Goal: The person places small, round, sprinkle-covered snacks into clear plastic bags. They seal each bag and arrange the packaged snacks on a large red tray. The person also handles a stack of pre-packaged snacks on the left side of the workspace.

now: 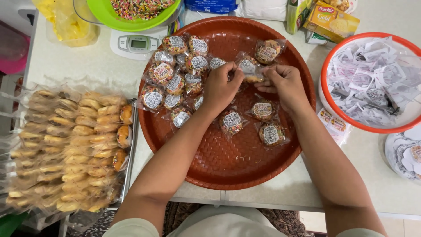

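Over the far half of a round reddish-brown woven tray (228, 162), the two hands meet on one small cookie packet (249, 70) in clear wrap with a round white label. The left hand (220, 87) pinches the packet's left edge between closed fingertips, and the right hand (285, 83) grips its right side the same way, fingers curled in, so both are closed on it just above the tray. To the left of the hands lies a heap of labelled packets (175, 83), touching and overlapping one another; near the hands, three more packets (263, 109) lie apart, and another (268, 51) sits at the far side. On the desk (79, 66) to the left stands a metal tray of unlabelled wrapped cookies (70, 149) in rows. To the right, an orange-rimmed white basin (326, 105) holds loose sticker sheets (368, 83). Far left are a kitchen scale (138, 44) and a green bowl of coloured sprinkles (136, 11).
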